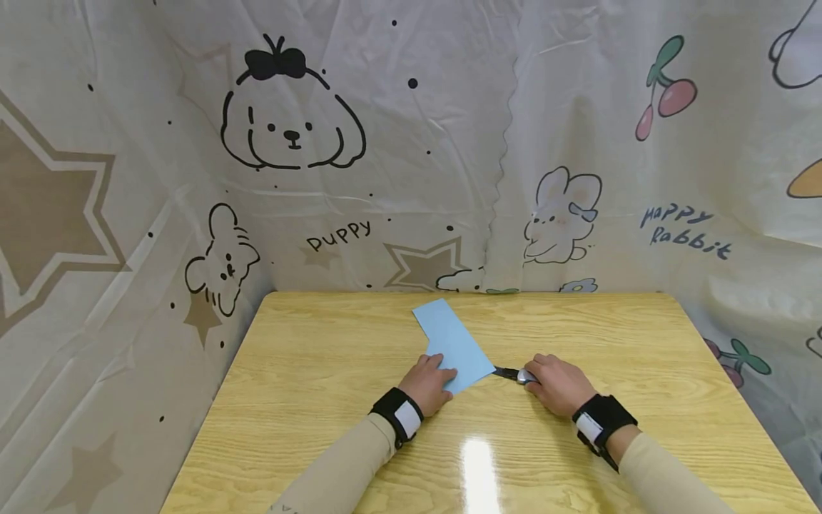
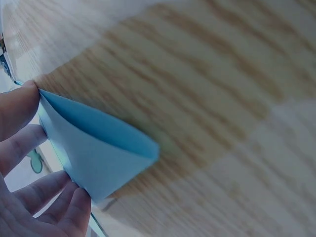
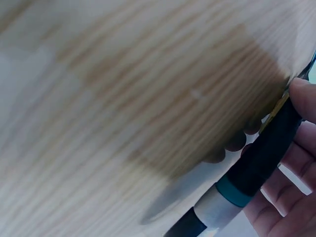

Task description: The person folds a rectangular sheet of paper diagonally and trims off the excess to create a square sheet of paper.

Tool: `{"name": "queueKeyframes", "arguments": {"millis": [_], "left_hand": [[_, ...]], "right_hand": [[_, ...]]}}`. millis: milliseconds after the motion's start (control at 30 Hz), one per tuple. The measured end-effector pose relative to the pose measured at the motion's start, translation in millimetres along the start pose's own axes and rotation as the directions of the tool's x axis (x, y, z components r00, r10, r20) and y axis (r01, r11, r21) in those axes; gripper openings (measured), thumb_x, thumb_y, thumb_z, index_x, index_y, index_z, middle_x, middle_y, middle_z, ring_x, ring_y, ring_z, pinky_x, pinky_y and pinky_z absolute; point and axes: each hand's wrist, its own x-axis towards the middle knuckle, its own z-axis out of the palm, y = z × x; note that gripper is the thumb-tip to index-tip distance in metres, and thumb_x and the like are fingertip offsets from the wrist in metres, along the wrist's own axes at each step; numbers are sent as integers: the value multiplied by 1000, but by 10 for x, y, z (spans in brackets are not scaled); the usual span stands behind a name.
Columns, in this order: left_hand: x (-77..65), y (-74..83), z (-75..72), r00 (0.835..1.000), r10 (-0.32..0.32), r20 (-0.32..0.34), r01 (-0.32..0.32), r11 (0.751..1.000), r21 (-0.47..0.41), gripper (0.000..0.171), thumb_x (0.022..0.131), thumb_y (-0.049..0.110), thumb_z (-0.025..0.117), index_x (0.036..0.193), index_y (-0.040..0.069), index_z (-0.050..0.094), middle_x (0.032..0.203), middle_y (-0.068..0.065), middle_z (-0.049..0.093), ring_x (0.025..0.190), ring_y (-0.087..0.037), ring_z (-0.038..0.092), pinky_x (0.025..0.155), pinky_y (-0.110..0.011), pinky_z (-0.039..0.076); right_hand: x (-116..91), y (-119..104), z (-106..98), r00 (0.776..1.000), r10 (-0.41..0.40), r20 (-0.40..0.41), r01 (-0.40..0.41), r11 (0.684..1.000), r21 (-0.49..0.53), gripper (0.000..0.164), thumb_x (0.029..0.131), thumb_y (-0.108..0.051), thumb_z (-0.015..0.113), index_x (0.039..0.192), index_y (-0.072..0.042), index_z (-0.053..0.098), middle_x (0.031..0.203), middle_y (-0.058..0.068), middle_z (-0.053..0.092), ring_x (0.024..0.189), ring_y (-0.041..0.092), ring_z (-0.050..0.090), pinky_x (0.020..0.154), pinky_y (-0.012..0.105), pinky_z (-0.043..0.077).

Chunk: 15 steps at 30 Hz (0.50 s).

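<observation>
A folded sheet of light blue paper (image 1: pixel 457 350) lies at an angle on the table. My left hand (image 1: pixel 429 384) holds its near left part, fingers over the paper. In the left wrist view, the thumb and fingertips of the left hand (image 2: pixel 39 182) are at the paper's edge, and the fold of the paper (image 2: pixel 94 153) gapes. My right hand (image 1: pixel 560 384) grips what looks like a utility knife (image 1: pixel 510 373), whose dark tip meets the paper's right corner. In the right wrist view, the knife's handle (image 3: pixel 264 155) is black with teal and silver bands, fingers of the right hand (image 3: pixel 291 192) around it.
The wood-grain table (image 1: pixel 321 335) carries a bright light reflection near its front. Pale printed cloth (image 1: pixel 398 128) with cartoon animals and stars hangs behind the table and along its sides. Both wrists wear black straps (image 1: pixel 398 415).
</observation>
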Motion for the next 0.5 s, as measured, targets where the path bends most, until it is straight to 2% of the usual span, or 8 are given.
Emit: {"name": "queueKeyframes", "arguments": {"millis": [267,500], "left_hand": [[-5,-19,-8,1000,-6,18,6,1000,-24,41,86,33,63,126,23,58,136,-10,47,123,-30,44,98,-38,43],[12,-23,7,1000,-5,28,6,999,-45,41,85,32,64,125,24,59,137,-9,47,124,-28,43,99,-36,42]], "right_hand": [[-90,91,-41,1000,15,-2,-15,1000,-20,26,80,-29,70,100,-13,65,83,-7,55,72,9,49,59,26,42],[-55,29,-44,1000,7,-12,-7,1000,-4,24,81,-28,70,100,-15,65,84,-8,56,73,8,50,61,26,43]]}}
